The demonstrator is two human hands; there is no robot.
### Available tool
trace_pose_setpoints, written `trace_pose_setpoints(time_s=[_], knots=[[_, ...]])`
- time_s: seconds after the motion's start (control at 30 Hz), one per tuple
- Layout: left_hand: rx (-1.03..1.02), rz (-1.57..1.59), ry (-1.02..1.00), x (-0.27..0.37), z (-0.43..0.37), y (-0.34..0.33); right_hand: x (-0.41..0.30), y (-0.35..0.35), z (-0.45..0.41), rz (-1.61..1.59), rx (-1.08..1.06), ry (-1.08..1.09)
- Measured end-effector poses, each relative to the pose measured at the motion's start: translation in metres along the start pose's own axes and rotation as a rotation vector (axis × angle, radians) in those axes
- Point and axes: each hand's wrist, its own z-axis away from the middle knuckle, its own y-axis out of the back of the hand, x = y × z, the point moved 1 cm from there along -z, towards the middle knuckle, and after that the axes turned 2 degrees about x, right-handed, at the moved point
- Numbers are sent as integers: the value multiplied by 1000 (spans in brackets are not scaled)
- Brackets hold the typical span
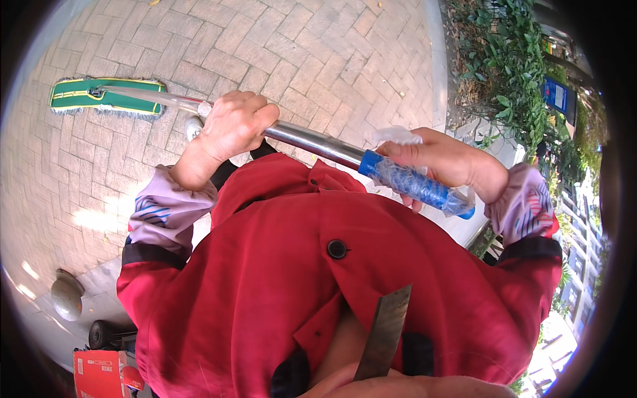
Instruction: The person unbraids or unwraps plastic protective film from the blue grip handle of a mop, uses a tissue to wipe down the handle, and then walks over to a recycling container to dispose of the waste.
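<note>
My left hand is wrapped around the metal pole of a flat dust mop. The green mop head with yellow trim and a grey fringe lies on the paving at upper left. Clear plastic covers the lower pole and the blue handle grip. My right hand holds the grip from its far side, the thumb above and fingertips showing beneath. Loose clear film bunches by that thumb. A flat metal strip juts up near my chin; what holds it is hidden.
Herringbone brick paving spreads ahead, bounded at right by a pale kerb and green shrubs. A round stone bollard stands at lower left, near a black wheel and a red box. A blue sign stands among the plants.
</note>
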Motion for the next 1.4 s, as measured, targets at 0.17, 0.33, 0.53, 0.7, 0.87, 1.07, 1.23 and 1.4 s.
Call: trace_pose_setpoints(time_s=[0.17,0.33,0.53,0.7,0.87,1.07,1.23,1.4], knots=[[264,-216,-16,5,6,3,12,-18,-9,-608,-542,-120],[175,-170,-32,6,13,-8,18,-14,-13,-451,-394,-239],[-113,-66,18,3,-2,-18,31,-15,0,1146,375,489],[-296,-5,220,-27,-19,-8,52,8,84,1631,728,439],[-198,-3,212,-31,-18,-7,110,53,67,-95,674,468],[71,-120,128,-22,-17,52,88,35,-6,-322,182,1016],[191,-292,158,-10,-5,112,63,21,-18,-331,0,1273],[309,-607,62,13,17,147,49,5,-33,-67,82,1510]])
